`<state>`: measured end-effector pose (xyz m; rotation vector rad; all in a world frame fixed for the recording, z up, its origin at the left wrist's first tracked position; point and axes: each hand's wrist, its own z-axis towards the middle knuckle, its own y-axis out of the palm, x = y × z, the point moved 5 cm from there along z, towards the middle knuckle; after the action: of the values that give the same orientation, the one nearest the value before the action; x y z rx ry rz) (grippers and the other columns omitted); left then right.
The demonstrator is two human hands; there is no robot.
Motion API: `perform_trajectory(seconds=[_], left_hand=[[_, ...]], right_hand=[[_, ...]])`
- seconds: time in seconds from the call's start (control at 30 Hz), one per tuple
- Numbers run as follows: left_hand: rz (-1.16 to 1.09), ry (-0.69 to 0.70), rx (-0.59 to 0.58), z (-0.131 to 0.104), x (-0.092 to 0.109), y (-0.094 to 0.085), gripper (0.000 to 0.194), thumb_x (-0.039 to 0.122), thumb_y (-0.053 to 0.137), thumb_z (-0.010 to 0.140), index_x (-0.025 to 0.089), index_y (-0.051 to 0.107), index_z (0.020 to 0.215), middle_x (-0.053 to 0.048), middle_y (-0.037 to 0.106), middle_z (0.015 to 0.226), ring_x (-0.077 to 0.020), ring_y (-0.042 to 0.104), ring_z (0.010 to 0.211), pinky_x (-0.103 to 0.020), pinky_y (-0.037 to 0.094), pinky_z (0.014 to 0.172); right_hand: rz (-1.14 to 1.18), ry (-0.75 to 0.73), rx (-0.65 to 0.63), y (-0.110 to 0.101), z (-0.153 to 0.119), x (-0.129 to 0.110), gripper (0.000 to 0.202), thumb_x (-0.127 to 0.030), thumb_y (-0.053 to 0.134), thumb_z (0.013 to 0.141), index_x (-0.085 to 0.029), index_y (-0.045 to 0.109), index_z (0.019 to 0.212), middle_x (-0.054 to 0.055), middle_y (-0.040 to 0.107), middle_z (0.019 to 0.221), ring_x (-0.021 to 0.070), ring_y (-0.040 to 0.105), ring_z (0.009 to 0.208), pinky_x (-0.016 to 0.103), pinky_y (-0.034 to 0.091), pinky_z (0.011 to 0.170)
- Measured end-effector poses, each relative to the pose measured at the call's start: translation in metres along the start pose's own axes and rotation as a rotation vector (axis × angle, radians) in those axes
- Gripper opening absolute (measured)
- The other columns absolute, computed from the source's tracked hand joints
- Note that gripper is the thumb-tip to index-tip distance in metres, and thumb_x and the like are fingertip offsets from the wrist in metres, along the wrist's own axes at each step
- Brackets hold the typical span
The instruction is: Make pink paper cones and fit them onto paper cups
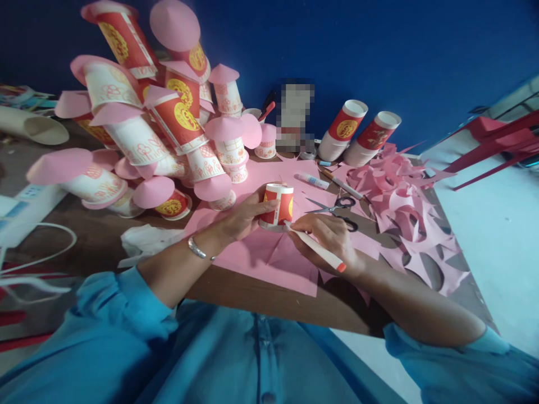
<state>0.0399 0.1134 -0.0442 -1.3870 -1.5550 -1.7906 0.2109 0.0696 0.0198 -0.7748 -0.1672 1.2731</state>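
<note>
My left hand (243, 217) is wrapped round a red and white paper cup (285, 203) with yellow emblems, its base facing up toward me. My right hand (326, 235) grips a white marker (316, 251) with an orange-red end, and its tip is at the cup's lower edge. Whether the tip touches the cup I cannot tell. Beneath both hands lie pink paper sheets (290, 275). Black-handled scissors (332, 209) rest open just beyond my right hand, near a glue stick (311, 180) and a brown and white pen (343, 184).
Paper cups with pink cone tops (132, 137) are piled at the left. Two stacks of cups (346, 129) stand at the back. Cut pink paper scraps (404, 207) cover the right side. A white crumpled bag (147, 241) lies by my left forearm, and red stools (497, 140) are beyond the table.
</note>
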Motion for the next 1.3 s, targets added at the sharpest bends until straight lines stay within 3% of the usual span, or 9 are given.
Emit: perform_trajectory(seconds=[0.4,0.57,0.63,0.73,0.8,0.93,1.03,1.17,1.3], left_hand=[[0.008,-0.015,0.030,0.000,-0.003,-0.006,0.055,0.040,0.087,0.082,0.023,0.065,0.129,-0.007,0.075,0.114,-0.0215,0.072,0.099,-0.030,0.055,0.083],[0.007,-0.028,0.044,0.000,-0.001,-0.005,0.058,0.044,0.090,0.080,0.021,0.067,0.128,-0.007,0.075,0.113,-0.0203,0.072,0.097,-0.031,0.056,0.085],[0.021,-0.033,0.029,0.000,-0.001,-0.003,0.058,0.047,0.090,0.080,0.020,0.068,0.127,-0.007,0.075,0.112,-0.0201,0.072,0.094,-0.031,0.055,0.082],[-0.012,-0.012,0.041,0.002,-0.001,-0.005,0.054,0.043,0.090,0.079,0.021,0.070,0.124,-0.006,0.075,0.109,-0.0191,0.071,0.093,-0.030,0.054,0.083],[-0.040,0.001,0.052,0.003,-0.003,-0.007,0.055,0.041,0.092,0.077,0.020,0.070,0.122,-0.006,0.076,0.107,-0.0193,0.071,0.094,-0.030,0.054,0.085],[-0.052,-0.011,0.064,0.004,-0.007,-0.011,0.059,0.041,0.094,0.075,0.019,0.070,0.123,-0.006,0.076,0.109,-0.0202,0.070,0.096,-0.033,0.053,0.090],[-0.050,-0.024,0.063,0.004,-0.007,-0.012,0.060,0.041,0.094,0.075,0.018,0.069,0.125,-0.007,0.076,0.108,-0.0215,0.070,0.098,-0.035,0.053,0.092],[-0.067,-0.021,0.068,0.004,-0.006,-0.013,0.062,0.041,0.095,0.072,0.019,0.069,0.124,-0.007,0.076,0.109,-0.0227,0.071,0.099,-0.038,0.052,0.095],[-0.066,-0.027,0.064,0.005,-0.006,-0.012,0.063,0.042,0.096,0.070,0.019,0.069,0.122,-0.007,0.077,0.109,-0.0236,0.071,0.101,-0.039,0.051,0.097]], right_hand=[[0.063,-0.013,0.023,-0.005,0.004,0.001,0.007,-0.018,0.067,0.101,-0.021,0.066,0.107,0.003,0.079,0.084,0.0166,0.077,0.072,0.027,0.062,0.064],[0.120,0.100,0.106,-0.021,0.009,0.007,0.022,-0.012,0.058,0.105,-0.021,0.069,0.122,0.001,0.078,0.080,0.0134,0.074,0.062,0.024,0.060,0.059],[0.068,0.101,0.089,-0.022,0.012,0.014,0.024,-0.012,0.058,0.105,-0.022,0.069,0.124,0.003,0.080,0.087,0.0154,0.076,0.067,0.027,0.062,0.062],[-0.161,-0.027,0.017,-0.018,0.021,0.036,0.029,-0.013,0.060,0.103,-0.025,0.070,0.127,0.009,0.082,0.110,0.0244,0.079,0.097,0.039,0.065,0.079],[-0.342,-0.050,-0.030,-0.013,0.032,0.065,0.031,-0.013,0.057,0.104,-0.026,0.069,0.130,0.011,0.079,0.127,0.0275,0.074,0.113,0.042,0.062,0.086],[-0.645,-0.021,-0.207,0.001,0.065,0.128,0.033,-0.021,0.057,0.104,-0.016,0.066,0.136,0.018,0.078,0.119,0.0338,0.061,0.125,0.045,0.052,0.093],[-0.762,0.064,-0.372,0.017,0.088,0.162,0.038,-0.014,0.045,0.107,-0.018,0.062,0.141,0.018,0.078,0.117,0.0334,0.050,0.134,0.044,0.044,0.097],[-0.808,0.106,-0.483,0.038,0.103,0.182,0.044,-0.011,0.041,0.105,-0.013,0.057,0.147,0.024,0.069,0.141,0.0358,0.042,0.140,0.047,0.038,0.100],[-0.808,0.119,-0.504,0.048,0.102,0.192,0.044,-0.011,0.040,0.105,-0.011,0.058,0.145,0.026,0.062,0.150,0.0364,0.043,0.138,0.048,0.037,0.099]])
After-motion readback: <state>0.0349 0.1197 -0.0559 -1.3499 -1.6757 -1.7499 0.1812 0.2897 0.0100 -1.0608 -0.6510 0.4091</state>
